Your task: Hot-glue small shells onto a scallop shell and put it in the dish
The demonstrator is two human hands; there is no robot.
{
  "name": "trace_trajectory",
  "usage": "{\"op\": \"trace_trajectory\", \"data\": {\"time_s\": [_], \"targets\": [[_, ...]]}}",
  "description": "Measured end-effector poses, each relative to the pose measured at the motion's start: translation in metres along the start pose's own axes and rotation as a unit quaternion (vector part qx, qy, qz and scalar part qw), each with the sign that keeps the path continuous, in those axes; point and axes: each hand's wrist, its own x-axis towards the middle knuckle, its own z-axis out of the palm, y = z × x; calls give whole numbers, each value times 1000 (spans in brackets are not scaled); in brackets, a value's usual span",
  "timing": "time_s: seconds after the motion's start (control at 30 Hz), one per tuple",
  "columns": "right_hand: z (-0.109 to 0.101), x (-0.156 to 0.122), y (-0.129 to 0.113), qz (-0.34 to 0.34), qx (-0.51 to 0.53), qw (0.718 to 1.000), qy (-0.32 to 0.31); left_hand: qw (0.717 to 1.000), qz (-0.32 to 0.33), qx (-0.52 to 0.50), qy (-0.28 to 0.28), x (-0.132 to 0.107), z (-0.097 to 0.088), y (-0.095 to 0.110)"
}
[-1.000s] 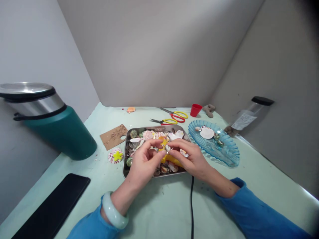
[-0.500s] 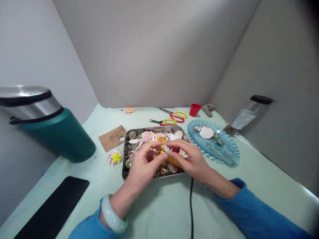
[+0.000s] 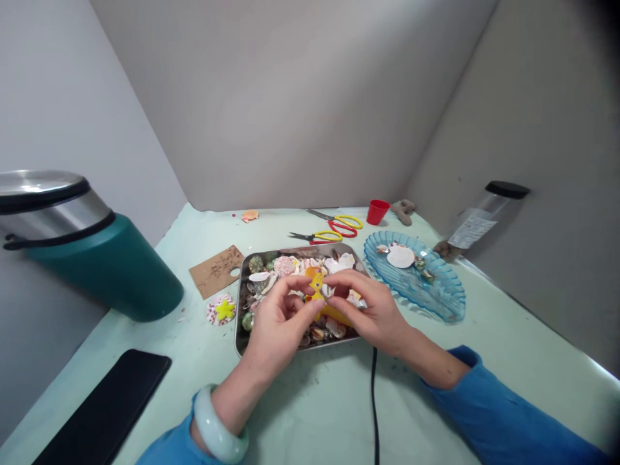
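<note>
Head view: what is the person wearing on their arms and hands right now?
Both forearms carry bright blue sleeves, the left sleeve and the right sleeve pushed back from the wrists. A thick, smooth, pale green bangle rings the left wrist. The left hand and right hand are bare: no gloves, and no rings or watch that I can make out.

Star piece [image 3: 316, 281]: small, yellow, star-shaped, pinched upright between fingertips of both hands, above the tray.
Tray [image 3: 241, 305]: shallow metal rectangle, flat on the worktop, heaped with mixed shells.
Orange object [image 3: 336, 314]: lying in tray, partly hidden.
</note>
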Motion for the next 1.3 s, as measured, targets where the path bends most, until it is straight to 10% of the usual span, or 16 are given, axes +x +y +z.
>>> {"op": "trace_trajectory", "data": {"time_s": [1.3], "targets": [[0, 1, 0, -47, -50, 998, -15, 999, 35, 5, -14, 0, -1, -2]]}}
